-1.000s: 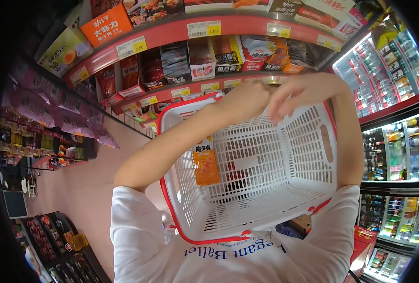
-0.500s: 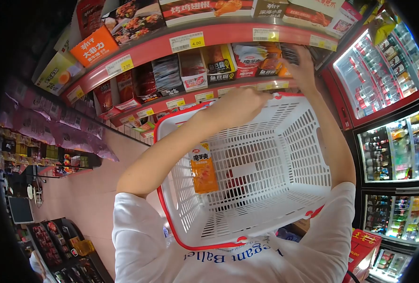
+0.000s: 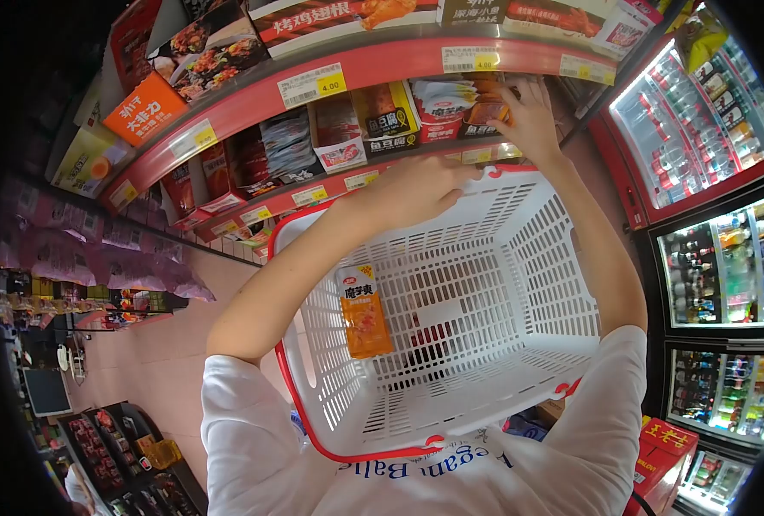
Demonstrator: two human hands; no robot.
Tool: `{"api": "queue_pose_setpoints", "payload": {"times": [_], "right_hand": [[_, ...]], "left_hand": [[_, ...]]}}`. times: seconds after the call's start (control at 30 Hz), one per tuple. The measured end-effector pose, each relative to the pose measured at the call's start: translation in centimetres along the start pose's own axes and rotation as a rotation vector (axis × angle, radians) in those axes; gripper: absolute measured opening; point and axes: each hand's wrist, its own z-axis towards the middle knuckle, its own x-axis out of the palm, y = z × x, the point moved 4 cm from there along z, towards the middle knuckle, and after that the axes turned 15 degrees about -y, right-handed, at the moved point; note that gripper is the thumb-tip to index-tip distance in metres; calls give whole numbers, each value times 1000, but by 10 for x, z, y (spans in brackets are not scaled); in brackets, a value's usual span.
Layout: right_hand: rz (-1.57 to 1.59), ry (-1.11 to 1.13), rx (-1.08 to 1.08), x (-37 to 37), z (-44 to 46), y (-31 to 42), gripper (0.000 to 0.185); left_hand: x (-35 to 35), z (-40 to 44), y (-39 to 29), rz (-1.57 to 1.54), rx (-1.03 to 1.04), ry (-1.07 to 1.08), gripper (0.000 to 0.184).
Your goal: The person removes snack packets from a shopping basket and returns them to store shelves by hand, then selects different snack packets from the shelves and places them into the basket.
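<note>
A white plastic basket (image 3: pixel 451 413) with a red rim hangs in front of the body. Inside it, at the left, lies one orange snack packet (image 3: pixel 365 322). My left hand (image 3: pixel 429 191) is closed on the basket's far edge, by the red handle. My right hand (image 3: pixel 530 116) reaches past the basket to the lower shelf, its fingers apart and bent over the packets at the right end. The fingertips are beside the orange packets (image 3: pixel 487 107); whether they touch any is unclear. Left of them stands a box of white and red packets (image 3: pixel 440 107).
The red shelf edge (image 3: pixel 360 79) with price tags curves across the top. Lit drink coolers (image 3: pixel 726 267) stand at the right, with a red carton (image 3: pixel 661 460) below. Purple bags (image 3: pixel 98 249) hang at the left, and a dark rack (image 3: pixel 128 447) stands at the lower left.
My right hand has gone from above the basket's far edge out to the shelf packets. My left hand and the basket have shifted slightly left. The shelves have also moved left in view.
</note>
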Motion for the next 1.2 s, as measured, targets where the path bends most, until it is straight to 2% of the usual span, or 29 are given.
{"api": "queue_pose_setpoints", "payload": {"times": [0.07, 0.17, 0.4, 0.47, 0.8, 1.1, 1.2], "right_hand": [[-36, -78, -79, -2, 0, 4, 56], [13, -70, -78, 0, 0, 2, 52], [36, -84, 4, 0, 0, -1, 48], [-10, 21, -27, 2, -2, 0, 48], [19, 57, -28, 6, -5, -2, 47], [50, 20, 39, -2, -2, 0, 37], [100, -70, 39, -8, -1, 0, 35]], "left_hand": [[-1, 1, 0, 22, 0, 11, 35], [1, 2, 2, 8, 21, 14, 34], [0, 2, 0, -1, 4, 30, 33], [-1, 1, 0, -3, 33, 5, 33], [0, 0, -1, -17, 29, 7, 33], [0, -1, -2, -38, 41, 10, 34], [-1, -1, -3, -38, 35, 15, 35]]}}
